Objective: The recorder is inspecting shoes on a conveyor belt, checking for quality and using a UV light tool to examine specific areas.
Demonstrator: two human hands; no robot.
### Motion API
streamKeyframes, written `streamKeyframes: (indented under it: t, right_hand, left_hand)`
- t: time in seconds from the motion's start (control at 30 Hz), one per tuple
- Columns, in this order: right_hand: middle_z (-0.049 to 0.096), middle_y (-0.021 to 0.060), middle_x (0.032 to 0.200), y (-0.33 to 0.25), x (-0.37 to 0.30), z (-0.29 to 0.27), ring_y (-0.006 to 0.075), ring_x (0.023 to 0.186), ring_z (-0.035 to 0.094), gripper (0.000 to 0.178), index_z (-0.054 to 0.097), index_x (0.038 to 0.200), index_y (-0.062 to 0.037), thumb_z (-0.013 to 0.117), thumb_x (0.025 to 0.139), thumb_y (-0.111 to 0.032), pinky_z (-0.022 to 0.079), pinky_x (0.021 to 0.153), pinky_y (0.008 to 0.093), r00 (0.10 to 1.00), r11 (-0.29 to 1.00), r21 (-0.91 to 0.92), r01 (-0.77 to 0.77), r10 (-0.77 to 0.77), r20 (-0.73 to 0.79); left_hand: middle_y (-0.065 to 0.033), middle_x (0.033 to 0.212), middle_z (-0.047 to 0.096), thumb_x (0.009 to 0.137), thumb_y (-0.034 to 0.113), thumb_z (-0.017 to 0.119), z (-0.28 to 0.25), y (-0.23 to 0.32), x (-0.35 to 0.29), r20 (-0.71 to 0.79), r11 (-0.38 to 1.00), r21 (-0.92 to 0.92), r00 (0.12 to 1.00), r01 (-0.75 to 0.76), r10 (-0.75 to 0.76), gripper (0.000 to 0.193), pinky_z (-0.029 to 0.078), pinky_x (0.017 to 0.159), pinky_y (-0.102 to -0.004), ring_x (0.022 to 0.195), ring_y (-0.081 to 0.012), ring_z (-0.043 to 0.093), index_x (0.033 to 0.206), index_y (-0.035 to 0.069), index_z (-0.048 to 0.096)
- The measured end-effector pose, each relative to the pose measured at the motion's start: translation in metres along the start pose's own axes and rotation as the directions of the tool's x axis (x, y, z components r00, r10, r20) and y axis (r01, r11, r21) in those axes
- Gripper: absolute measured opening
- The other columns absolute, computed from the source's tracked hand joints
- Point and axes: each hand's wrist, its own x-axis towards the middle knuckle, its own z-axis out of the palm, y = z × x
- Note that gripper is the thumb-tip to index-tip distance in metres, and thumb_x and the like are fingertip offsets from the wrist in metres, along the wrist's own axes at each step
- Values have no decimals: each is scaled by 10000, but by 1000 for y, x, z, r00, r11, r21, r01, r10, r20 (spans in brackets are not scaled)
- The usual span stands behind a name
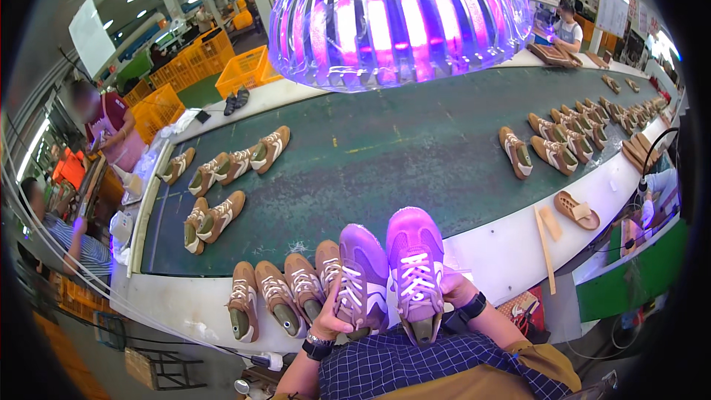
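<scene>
My left hand is closed around the side of a tan sneaker with white laces, its toe pointing away from me. My right hand grips the outer side of a second sneaker, held upright beside the first. Purple light tints both shoes, and their heels are nearest my body. The fingers under the right shoe are hidden. Just left of my left hand, several matching sneakers stand in a row on the white table edge.
A glowing purple lamp hangs ahead. Beyond the ledge runs a green conveyor belt carrying sneakers at left and more sneakers at right. A brown sandal lies on the right ledge. Co-workers sit around the belt.
</scene>
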Motion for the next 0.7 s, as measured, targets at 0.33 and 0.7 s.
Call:
streamKeyframes:
  t: [0.33, 0.7]
  right_hand:
    - [464, 144, 1304, 6, 8, 7, 250, 1186, 481, 906, 295, 1371, 9, 725, 628, -282, 363, 1033, 371, 997, 997, -39, 64, -65, -34]
    - [452, 138, 1319, 5, 1, 2, 253, 1211, 458, 893, 282, 1380, 15, 698, 630, -232, 345, 1046, 367, 992, 993, -99, 64, -75, -105]
  left_hand:
    - [-117, 1277, 409, 664, 193, 728, 31, 19, 9, -71, 999, 13, 997, -39, 40, 869, 353, 1000, -363, 1162, -224, 447, 1344, 73, 202]
    - [-114, 1350, 401, 653, 104, 675, 4, 5, 19, 33, 988, -119, 995, 96, -92, 883, 368, 1013, -352, 1217, -228, 430, 1408, 20, 225]
